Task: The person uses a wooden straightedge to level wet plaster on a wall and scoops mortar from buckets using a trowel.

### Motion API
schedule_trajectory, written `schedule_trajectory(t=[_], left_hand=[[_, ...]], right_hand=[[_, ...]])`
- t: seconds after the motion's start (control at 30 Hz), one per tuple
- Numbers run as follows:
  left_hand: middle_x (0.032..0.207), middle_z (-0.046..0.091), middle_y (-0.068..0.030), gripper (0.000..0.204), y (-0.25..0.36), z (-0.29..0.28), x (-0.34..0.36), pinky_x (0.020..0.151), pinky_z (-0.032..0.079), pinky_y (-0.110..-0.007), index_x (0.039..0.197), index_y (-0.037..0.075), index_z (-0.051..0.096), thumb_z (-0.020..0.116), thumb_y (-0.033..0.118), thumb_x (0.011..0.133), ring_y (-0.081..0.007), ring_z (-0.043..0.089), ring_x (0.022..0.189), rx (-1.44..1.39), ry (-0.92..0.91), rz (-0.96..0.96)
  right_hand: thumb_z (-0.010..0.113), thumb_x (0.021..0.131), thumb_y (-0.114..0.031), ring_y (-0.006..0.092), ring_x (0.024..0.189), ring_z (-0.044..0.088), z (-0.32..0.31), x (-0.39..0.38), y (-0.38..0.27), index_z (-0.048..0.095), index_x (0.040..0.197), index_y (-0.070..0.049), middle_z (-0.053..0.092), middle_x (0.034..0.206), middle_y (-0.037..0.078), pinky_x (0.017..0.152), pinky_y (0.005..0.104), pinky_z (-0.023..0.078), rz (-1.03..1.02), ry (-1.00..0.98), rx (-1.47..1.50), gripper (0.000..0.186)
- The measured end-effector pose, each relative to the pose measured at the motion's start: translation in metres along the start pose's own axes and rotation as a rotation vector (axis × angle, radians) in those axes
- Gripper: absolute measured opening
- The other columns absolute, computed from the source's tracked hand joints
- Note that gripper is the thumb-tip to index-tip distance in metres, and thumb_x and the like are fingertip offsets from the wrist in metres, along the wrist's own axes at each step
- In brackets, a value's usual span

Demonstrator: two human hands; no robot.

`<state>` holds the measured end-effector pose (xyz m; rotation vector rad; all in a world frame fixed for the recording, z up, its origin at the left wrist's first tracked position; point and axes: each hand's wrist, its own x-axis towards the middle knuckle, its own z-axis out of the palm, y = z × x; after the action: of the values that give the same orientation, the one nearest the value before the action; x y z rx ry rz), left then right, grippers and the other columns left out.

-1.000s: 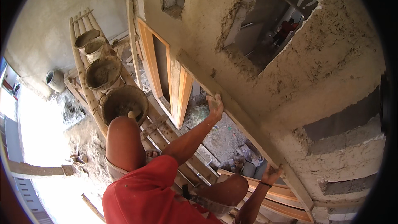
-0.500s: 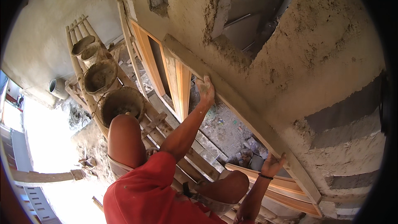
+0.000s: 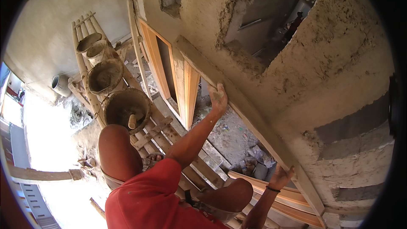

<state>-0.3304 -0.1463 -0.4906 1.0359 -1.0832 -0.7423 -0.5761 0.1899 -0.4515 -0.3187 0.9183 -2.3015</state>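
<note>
Honestly, the long board [image 3: 254,121] runs 11-to-5 o'clock along the wall [image 3: 305,114]; left hand [image 3: 218,98] grips its lower edge toward 11, right hand [image 3: 280,178] pinches it toward 5. I'd push both ends evenly so it sits flat.

Between the left hand [image 3: 218,98] and right hand [image 3: 280,179], free space lies below the long board [image 3: 251,116], but the plastered wall [image 3: 301,101] blocks passage behind it, the right knee [image 3: 241,191] narrows room beside the right forearm [image 3: 259,205], and a bucket [image 3: 118,106] crowds the left knee [image 3: 114,135].
</note>
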Motion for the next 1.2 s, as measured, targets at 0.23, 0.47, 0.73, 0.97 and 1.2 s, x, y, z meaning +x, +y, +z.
schedule_trajectory(t=[0.23, 0.47, 0.73, 0.97, 1.2], left_hand=[[0.106, 0.048, -0.0186, 0.038, 0.062, -0.015, 0.061, 0.084, 0.041, -0.038, 0.114, -0.007, 0.041, 0.042, 0.027, 0.099, -0.0267, 0.048, 0.096, 0.224, -0.072, -0.131], [0.105, 0.044, -0.0175, 0.039, 0.027, -0.006, 0.013, 0.086, 0.04, -0.039, 0.113, -0.007, 0.042, 0.043, 0.029, 0.099, -0.0259, 0.046, 0.098, -0.227, -0.057, -0.118], [0.107, 0.042, -0.0132, 0.033, -0.002, 0.019, -0.109, 0.086, 0.039, -0.035, 0.111, -0.003, 0.037, 0.047, 0.025, 0.097, -0.0207, 0.043, 0.099, -0.233, -0.058, -0.262], [0.103, 0.045, -0.0147, 0.033, 0.03, 0.016, -0.056, 0.086, 0.039, -0.035, 0.11, -0.004, 0.04, 0.047, 0.025, 0.097, -0.0225, 0.045, 0.097, -0.114, 0.031, -0.144], [0.102, 0.045, -0.0185, 0.039, 0.069, -0.001, 0.043, 0.084, 0.041, -0.037, 0.104, -0.006, 0.041, 0.046, 0.032, 0.097, -0.0253, 0.046, 0.096, 0.008, 0.014, -0.156]], right_hand=[[0.054, 0.094, -0.028, 0.0278, 0.125, 0.044, 0.06, -0.006, 0.002, 0.039, 0.133, -0.001, 0.043, 0.136, 0.016, 0.103, 0.0443, 0.043, 0.012, 0.041, -0.009, 0.049], [0.056, 0.093, -0.028, 0.0266, 0.122, 0.048, 0.012, -0.013, -0.015, 0.044, 0.129, -0.001, 0.047, 0.133, 0.016, 0.101, 0.0424, 0.046, 0.063, 0.018, -0.006, 0.047], [0.058, 0.091, -0.027, 0.0256, 0.117, 0.052, -0.117, -0.001, -0.028, 0.05, 0.125, -0.004, 0.051, 0.13, 0.014, 0.096, 0.0405, 0.05, 0.025, 0.121, 0.0, 0.041], [0.056, 0.093, -0.026, 0.0258, 0.118, 0.051, -0.049, -0.002, -0.024, 0.047, 0.127, -0.002, 0.051, 0.129, 0.015, 0.095, 0.0415, 0.05, -0.029, 0.115, 0.015, 0.043], [0.054, 0.094, -0.026, 0.0257, 0.119, 0.05, 0.047, -0.005, -0.019, 0.044, 0.129, 0.0, 0.05, 0.129, 0.017, 0.098, 0.0422, 0.048, -0.067, 0.05, 0.035, 0.044]])
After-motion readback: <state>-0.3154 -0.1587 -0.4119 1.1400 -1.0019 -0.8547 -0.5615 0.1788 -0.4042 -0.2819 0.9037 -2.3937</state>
